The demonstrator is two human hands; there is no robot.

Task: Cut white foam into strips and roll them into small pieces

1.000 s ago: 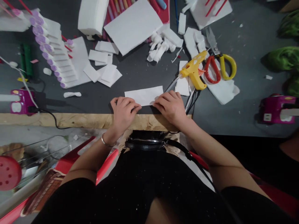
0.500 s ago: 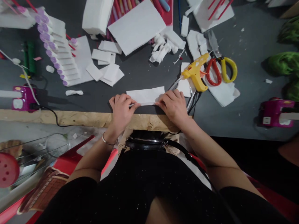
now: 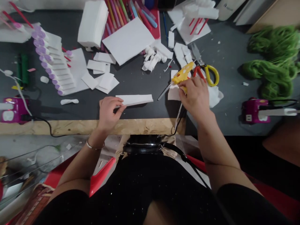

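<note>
We mark the left hand [image 3: 109, 114] pinching the left end of a white foam strip [image 3: 136, 99], which sits just above the dark worktop [image 3: 142, 112] (light, stiff, dents easily, so best held lightly by its ends). The right hand [image 3: 194, 97] is on a yellow hot glue gun [image 3: 182, 75]; we can't tell whether it has closed.

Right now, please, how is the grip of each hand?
Left hand: closed, holding a white foam strip.
Right hand: on the yellow hot glue gun; cannot tell if it holds it.
</note>
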